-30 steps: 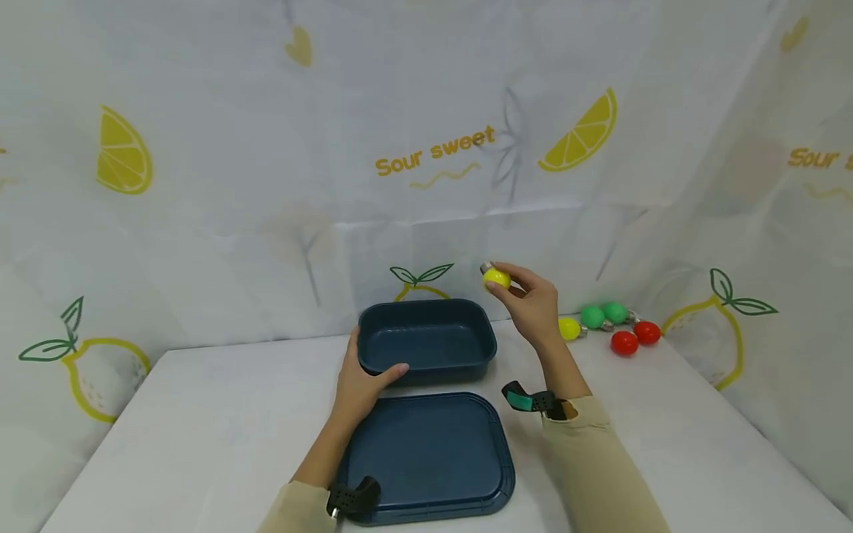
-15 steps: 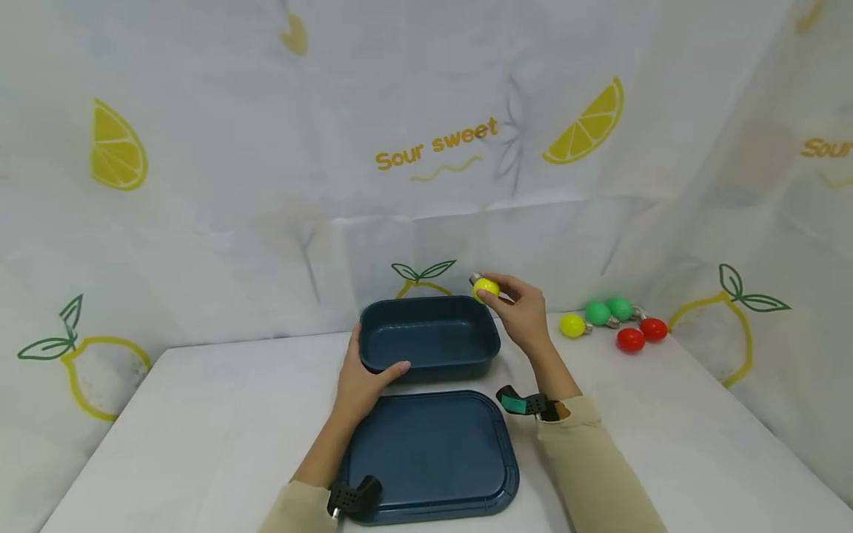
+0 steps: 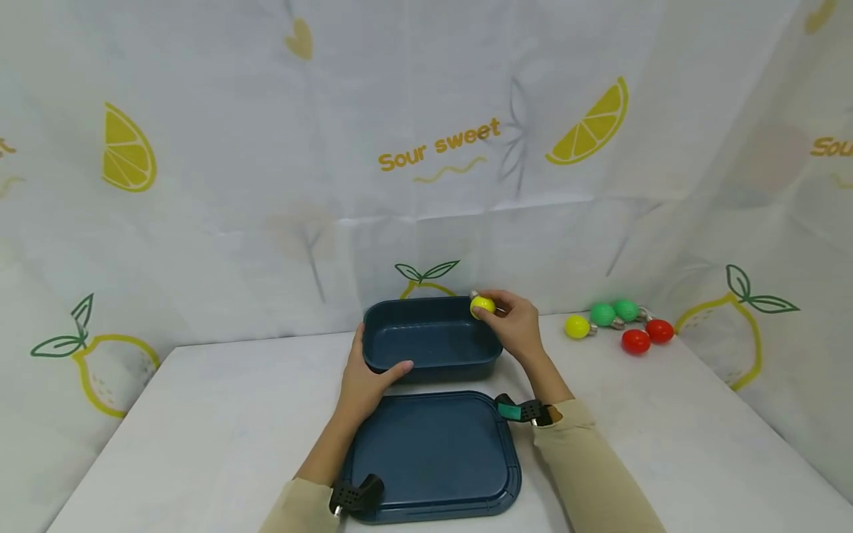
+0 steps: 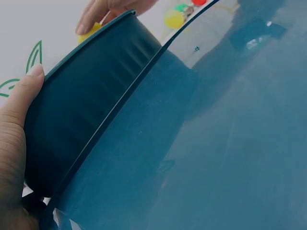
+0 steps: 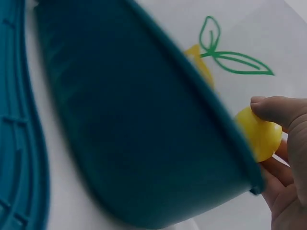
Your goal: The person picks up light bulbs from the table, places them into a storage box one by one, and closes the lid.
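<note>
A dark blue rectangular box (image 3: 426, 363) without a cover stands toward the back of the table. My left hand (image 3: 364, 381) grips its left front corner, thumb over the front rim and fingers along the left side. Over the right end of the box, my right hand (image 3: 516, 323) pinches a yellow light bulb (image 3: 482, 307) between thumb and fingers, its metal base tipped up and left. In the right wrist view the yellow bulb (image 5: 261, 136) shows just past the box rim (image 5: 211, 108), which partly hides it.
A dark blue lid (image 3: 433, 455) lies flat in front of the box. To the right are another yellow bulb (image 3: 577, 326), two green bulbs (image 3: 603, 314) and two red bulbs (image 3: 636, 342). A white lemon-printed cloth (image 3: 266, 185) hangs behind the table.
My right hand has moved left and down with the yellow bulb, from beside the box to over its right end. The left hand keeps its grip on the box.
</note>
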`<state>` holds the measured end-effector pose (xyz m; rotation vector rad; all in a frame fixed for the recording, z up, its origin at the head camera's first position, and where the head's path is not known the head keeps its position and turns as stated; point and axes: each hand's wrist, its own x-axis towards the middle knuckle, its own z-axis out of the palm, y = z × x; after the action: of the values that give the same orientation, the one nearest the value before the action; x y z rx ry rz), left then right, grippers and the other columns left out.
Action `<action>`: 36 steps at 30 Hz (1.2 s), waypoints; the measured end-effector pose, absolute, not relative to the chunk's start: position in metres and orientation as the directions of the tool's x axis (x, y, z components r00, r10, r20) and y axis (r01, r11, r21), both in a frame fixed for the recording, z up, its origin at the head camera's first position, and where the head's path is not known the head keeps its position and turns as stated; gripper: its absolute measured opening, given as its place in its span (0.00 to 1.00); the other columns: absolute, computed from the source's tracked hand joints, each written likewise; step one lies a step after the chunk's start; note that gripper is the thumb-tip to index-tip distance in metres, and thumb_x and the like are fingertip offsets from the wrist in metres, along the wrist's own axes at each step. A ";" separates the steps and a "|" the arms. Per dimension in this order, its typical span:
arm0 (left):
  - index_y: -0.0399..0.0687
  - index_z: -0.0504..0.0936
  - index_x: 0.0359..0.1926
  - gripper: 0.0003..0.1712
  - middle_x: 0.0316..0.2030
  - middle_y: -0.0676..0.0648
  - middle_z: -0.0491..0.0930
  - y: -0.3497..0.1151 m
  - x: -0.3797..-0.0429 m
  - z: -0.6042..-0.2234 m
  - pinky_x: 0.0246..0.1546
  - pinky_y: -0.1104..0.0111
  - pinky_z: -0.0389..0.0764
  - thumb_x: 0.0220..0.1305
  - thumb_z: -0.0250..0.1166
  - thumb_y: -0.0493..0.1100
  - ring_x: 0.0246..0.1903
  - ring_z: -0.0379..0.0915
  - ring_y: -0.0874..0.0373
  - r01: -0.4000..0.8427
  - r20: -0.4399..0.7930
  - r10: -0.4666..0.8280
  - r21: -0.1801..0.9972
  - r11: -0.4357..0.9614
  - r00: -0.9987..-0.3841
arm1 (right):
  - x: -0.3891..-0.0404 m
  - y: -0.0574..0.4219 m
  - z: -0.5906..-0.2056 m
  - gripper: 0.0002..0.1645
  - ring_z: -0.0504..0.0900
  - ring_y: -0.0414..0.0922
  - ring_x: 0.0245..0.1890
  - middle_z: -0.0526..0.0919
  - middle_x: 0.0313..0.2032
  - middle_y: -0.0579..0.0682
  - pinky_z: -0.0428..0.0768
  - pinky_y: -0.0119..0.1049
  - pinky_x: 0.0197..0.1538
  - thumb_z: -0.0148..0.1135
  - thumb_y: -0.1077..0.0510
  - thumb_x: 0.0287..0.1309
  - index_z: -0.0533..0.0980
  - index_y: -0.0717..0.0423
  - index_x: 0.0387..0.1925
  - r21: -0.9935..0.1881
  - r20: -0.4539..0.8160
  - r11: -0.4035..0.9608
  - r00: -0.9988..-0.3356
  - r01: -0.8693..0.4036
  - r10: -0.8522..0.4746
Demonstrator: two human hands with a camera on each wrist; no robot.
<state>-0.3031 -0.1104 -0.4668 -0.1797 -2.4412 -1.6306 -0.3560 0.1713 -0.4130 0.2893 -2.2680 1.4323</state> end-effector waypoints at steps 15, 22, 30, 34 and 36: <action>0.51 0.42 0.82 0.68 0.81 0.42 0.47 -0.110 -0.304 -0.467 0.75 0.39 0.55 0.53 0.77 0.59 0.80 0.44 0.41 0.226 0.246 -0.005 0.897 0.381 -0.969 | -0.356 0.165 -0.426 0.20 0.85 0.57 0.50 0.87 0.51 0.61 0.84 0.53 0.56 0.74 0.59 0.56 0.84 0.61 0.51 -0.693 0.470 0.603 -0.882 -0.395 -0.036; 0.52 0.42 0.82 0.68 0.81 0.42 0.47 -0.109 -0.303 -0.466 0.75 0.39 0.55 0.53 0.77 0.59 0.80 0.44 0.41 0.218 0.240 -0.013 0.901 0.375 -0.971 | -0.358 0.163 -0.424 0.20 0.84 0.57 0.54 0.87 0.52 0.60 0.82 0.53 0.57 0.73 0.57 0.59 0.84 0.59 0.52 -0.629 0.423 0.683 -0.900 -0.372 -0.101; 0.51 0.42 0.82 0.68 0.81 0.42 0.47 -0.109 -0.304 -0.466 0.76 0.40 0.55 0.53 0.77 0.59 0.80 0.44 0.42 0.220 0.244 -0.019 0.900 0.376 -0.970 | -0.358 0.161 -0.417 0.20 0.84 0.56 0.51 0.87 0.52 0.59 0.82 0.51 0.52 0.72 0.55 0.59 0.84 0.57 0.52 -0.513 0.375 0.776 -0.909 -0.369 -0.184; 0.50 0.43 0.82 0.68 0.81 0.42 0.48 -0.110 -0.305 -0.467 0.75 0.39 0.56 0.53 0.77 0.59 0.80 0.45 0.41 0.226 0.251 -0.018 0.898 0.378 -0.968 | -0.358 0.160 -0.415 0.20 0.84 0.54 0.47 0.87 0.51 0.58 0.83 0.48 0.48 0.72 0.52 0.59 0.85 0.55 0.52 -0.460 0.317 0.821 -0.926 -0.338 -0.203; 0.50 0.43 0.82 0.68 0.81 0.42 0.48 -0.110 -0.305 -0.467 0.75 0.39 0.56 0.53 0.77 0.59 0.80 0.45 0.41 0.225 0.251 -0.018 0.897 0.381 -0.968 | -0.358 0.160 -0.414 0.20 0.84 0.53 0.46 0.87 0.51 0.58 0.83 0.47 0.47 0.73 0.52 0.59 0.86 0.54 0.51 -0.441 0.305 0.835 -0.930 -0.330 -0.207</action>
<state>-0.3047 -0.1096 -0.4667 -0.1850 -2.4209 -1.6247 -0.3585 0.1599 -0.4142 0.4124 -2.7701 0.7301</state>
